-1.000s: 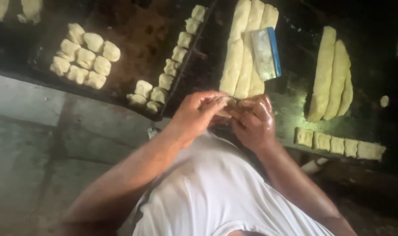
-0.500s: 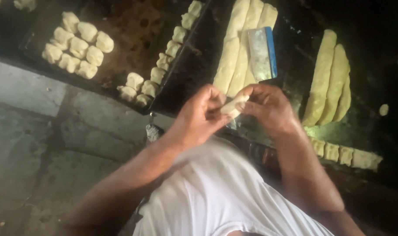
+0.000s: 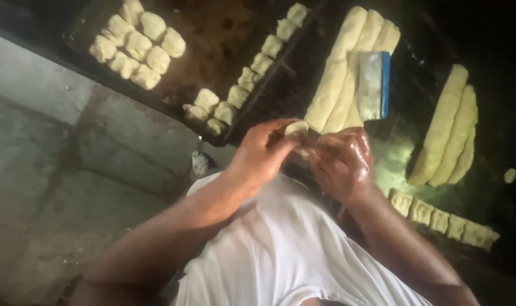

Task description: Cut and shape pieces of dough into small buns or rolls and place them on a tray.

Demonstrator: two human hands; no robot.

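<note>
My left hand [image 3: 263, 153] and my right hand [image 3: 342, 163] meet in front of my chest over the edge of a dark work table [image 3: 496, 147]. Both pinch a small pale piece of dough [image 3: 296, 128], which shows between the left fingertips; the right hand looks oily. Just beyond the hands lie three long dough logs [image 3: 349, 62] side by side, with a metal scraper [image 3: 373, 85] with a blue handle resting on them.
A dark baking tray [image 3: 218, 39] at the upper left holds a cluster of dough pieces [image 3: 138, 44] and a row along its right rim [image 3: 241, 85]. More dough logs [image 3: 448, 133] lie at right, cut squares [image 3: 442, 220] below them. Grey concrete floor [image 3: 54, 170] is at left.
Both hands stay together working the dough piece; they shifted slightly left and the dough now sits more in the left fingertips. The view has shifted a little.
</note>
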